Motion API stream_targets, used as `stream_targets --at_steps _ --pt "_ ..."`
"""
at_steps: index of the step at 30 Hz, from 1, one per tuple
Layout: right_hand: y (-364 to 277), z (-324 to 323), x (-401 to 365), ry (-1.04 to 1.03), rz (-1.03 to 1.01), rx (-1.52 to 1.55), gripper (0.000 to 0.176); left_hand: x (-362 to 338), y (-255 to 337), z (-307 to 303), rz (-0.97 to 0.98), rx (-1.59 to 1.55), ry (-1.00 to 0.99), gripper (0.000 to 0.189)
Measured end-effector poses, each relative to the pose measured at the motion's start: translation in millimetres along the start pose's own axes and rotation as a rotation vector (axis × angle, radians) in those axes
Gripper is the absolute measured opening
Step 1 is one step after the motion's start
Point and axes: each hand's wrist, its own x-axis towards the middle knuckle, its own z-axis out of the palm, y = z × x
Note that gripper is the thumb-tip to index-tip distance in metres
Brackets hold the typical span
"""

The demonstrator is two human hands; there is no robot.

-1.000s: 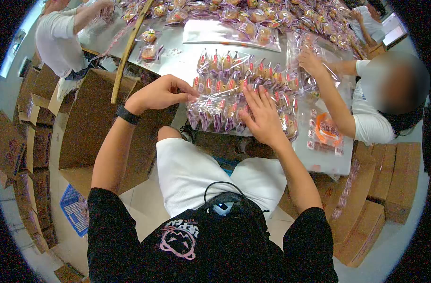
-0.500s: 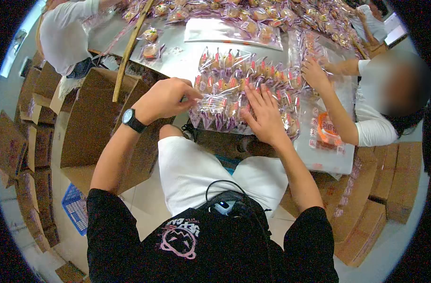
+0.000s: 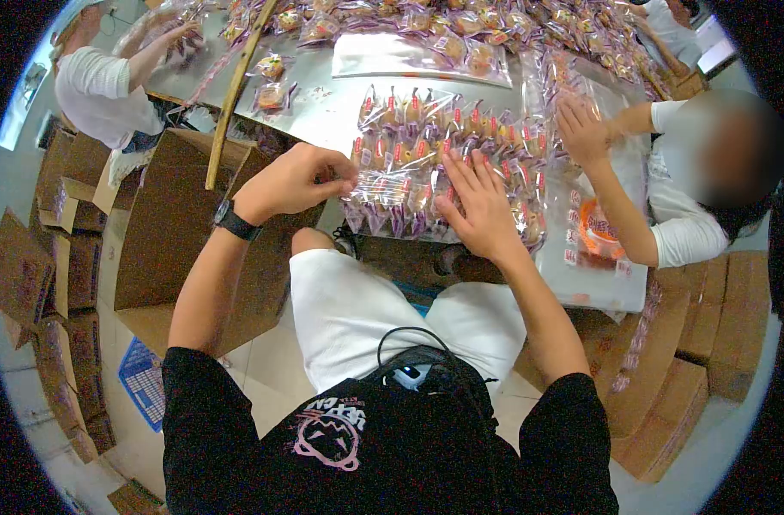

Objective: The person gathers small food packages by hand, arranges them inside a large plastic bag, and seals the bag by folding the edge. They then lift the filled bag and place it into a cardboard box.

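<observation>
In front of me on the table lies a large clear plastic bag [image 3: 402, 184] filled with rows of small individually wrapped pastries [image 3: 417, 153] with red labels. My left hand [image 3: 310, 178] is at the bag's left edge, its thumb and fingers pinched on the film. My right hand [image 3: 478, 202] lies flat on top of the bag, fingers stretched over the pastries. Its palm hides part of the rows beneath.
A large open carton [image 3: 181, 232] stands at my left, with a wooden strip [image 3: 229, 107] above it. Loose wrapped pastries [image 3: 448, 43] are heaped along the back. At right, a co-worker's hands [image 3: 585, 129] are over another clear bag [image 3: 593, 225]. Cartons [image 3: 666, 412] stand lower right.
My left hand has shifted slightly at the bag's edge; my right hand stays nearly in place. The right co-worker's hand has flattened, and the person at left now reaches over a plastic bag.
</observation>
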Motion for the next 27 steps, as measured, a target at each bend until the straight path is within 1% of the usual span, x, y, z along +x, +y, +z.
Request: stream_targets --at_steps 5,8,11,14,17,23,26,27 --pt "-1.8 -3.4 1.3 -0.018 0.015 0.020 0.069 -4.4 -18.4 7.4 -0.020 -0.148 0.034 0.022" --pt "-1.5 -1.7 1.3 -0.010 0.014 0.022 0.068 -6.3 -38.5 11.6 -0.145 -0.265 0.015 0.026" --pt "-1.3 -2.2 0.1 -0.033 0.024 0.030 0.067 -10.5 -30.3 7.4 -0.271 -0.508 -0.028 0.029" --pt "-1.3 -3.3 1.4 -0.043 0.027 0.019 0.067 -11.8 -13.6 4.0 -0.319 -0.585 -0.022 0.032" --pt "-1.1 -3.3 2.4 -0.048 0.022 0.021 0.070 -9.0 -39.6 15.7 -0.159 -0.590 -0.040 0.032" --pt "-1.4 -3.6 2.3 -0.043 0.021 0.013 0.069 -13.7 -25.6 7.8 -0.214 -0.605 -0.072 0.034" --pt "-1.5 -3.2 2.5 -0.047 0.023 0.008 0.069 -15.9 -21.8 9.6 -0.284 -0.819 -0.091 0.037" --pt "-1.9 -3.1 2.6 -0.048 0.024 0.011 0.069 -16.0 -26.7 12.7 -0.303 -0.951 -0.084 0.038"
